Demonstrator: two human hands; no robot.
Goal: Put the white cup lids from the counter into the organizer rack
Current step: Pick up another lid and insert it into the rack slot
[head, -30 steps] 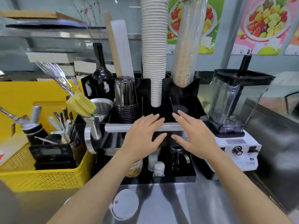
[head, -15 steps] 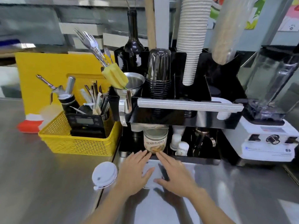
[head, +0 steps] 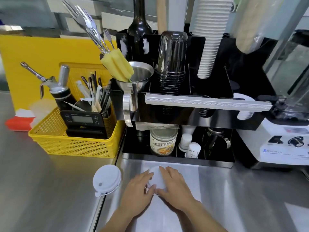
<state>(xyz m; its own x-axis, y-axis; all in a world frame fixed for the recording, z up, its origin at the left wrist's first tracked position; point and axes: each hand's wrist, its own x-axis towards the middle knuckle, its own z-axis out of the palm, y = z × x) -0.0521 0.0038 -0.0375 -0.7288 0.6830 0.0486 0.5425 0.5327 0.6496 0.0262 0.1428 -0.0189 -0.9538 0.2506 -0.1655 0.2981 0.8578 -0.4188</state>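
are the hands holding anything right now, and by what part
Both hands, left hand and right hand, pinch one white cup lid by its opposite rims on the counter.

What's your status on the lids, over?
Both hands, left hand and right hand, closing on one white lid on the counter. Second lid lies untouched to the left. Organizer rack ahead, path clear.

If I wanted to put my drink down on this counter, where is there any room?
Bare steel lies left of the loose white lid, in front of the yellow basket. More lies right of the hands, before the blender. It is crowded at the organizer rack and where both hands gather a lid.
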